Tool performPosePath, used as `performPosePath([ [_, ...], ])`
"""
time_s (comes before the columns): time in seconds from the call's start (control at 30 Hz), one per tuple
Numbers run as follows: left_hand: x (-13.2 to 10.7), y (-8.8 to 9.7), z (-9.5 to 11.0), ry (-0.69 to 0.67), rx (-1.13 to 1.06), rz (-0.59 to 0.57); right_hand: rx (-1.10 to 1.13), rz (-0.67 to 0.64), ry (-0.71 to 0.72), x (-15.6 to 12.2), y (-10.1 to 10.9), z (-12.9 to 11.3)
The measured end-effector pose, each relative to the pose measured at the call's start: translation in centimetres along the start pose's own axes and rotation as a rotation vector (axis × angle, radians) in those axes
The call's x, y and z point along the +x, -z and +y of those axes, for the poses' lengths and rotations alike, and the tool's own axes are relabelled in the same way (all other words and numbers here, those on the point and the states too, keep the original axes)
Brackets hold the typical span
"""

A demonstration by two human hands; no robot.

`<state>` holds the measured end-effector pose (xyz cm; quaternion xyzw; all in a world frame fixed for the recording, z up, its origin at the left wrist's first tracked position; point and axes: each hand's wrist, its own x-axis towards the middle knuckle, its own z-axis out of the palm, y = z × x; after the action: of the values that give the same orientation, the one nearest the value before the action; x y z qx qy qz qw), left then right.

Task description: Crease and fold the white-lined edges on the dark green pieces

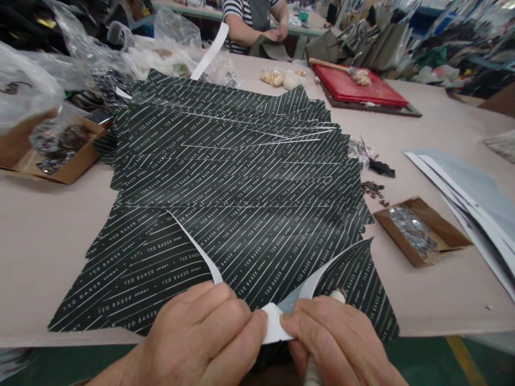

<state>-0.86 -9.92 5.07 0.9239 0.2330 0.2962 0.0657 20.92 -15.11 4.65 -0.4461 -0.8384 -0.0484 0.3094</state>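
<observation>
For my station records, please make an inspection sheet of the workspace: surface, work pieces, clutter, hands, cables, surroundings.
Surface: pale table, partly covered.
Work pieces: overlapping dark printed sheets; white edges curl up at the front.
Clutter: left cardboard box and right cardboard box, both holding small pieces; plastic bags; red board.
Left hand: pinches a white piece.
Right hand: pinches it too, with a pale rod in the grip.
Cables: nothing seen.
Surroundings: a co-worker holds dark material.
</observation>
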Motion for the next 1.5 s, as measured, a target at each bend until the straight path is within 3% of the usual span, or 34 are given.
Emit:
performPosePath([
  [0.13, 0.0, -0.4, -0.1, -0.028, -0.017, 0.025, -0.013, -0.02, -0.038, -0.1, -0.1, -0.2],
  [0.23, -0.3, -0.6, -0.2, -0.045, -0.006, 0.059, -0.008, 0.045, -0.035, -0.4, -0.3, -0.3],
  [0.37, -0.8, -0.7, -0.2, -0.086, 0.053, 0.056, -0.003, -0.101, -0.079, -0.6, -0.3, -0.1],
  [0.47, -0.7, -0.7, -0.1, -0.074, 0.013, 0.059, 0.01, -0.071, -0.033, -0.5, -0.2, 0.0],
  [0.67, 0.1, -0.7, -0.2, 0.057, -0.199, -0.12, 0.117, -0.186, 0.066, -0.2, 0.1, 0.5],
  [0.73, 0.2, -0.7, -0.3, 0.065, -0.229, -0.13, 0.143, -0.209, 0.092, 0.0, 0.2, 0.7],
  [0.83, 0.2, -0.9, -0.2, 0.032, -0.211, -0.117, 0.145, -0.214, 0.089, -0.1, 0.0, 0.8],
  [1.03, -0.3, -2.0, -0.2, -0.048, -0.171, -0.019, 0.087, -0.082, 0.042, -1.0, -1.3, 0.5],
  [1.3, -0.6, -1.7, -0.7, 0.016, -0.099, 0.05, 0.117, -0.109, 0.102, 0.1, -0.8, 0.9],
  [1.4, -0.1, -1.2, -0.8, -0.016, -0.08, 0.092, 0.1, -0.098, 0.103, 0.8, -0.5, 0.9],
  [1.5, 1.7, 0.8, -1.6, -0.105, 0.027, 0.125, 0.031, -0.038, 0.112, 3.1, 0.6, 1.2],
])
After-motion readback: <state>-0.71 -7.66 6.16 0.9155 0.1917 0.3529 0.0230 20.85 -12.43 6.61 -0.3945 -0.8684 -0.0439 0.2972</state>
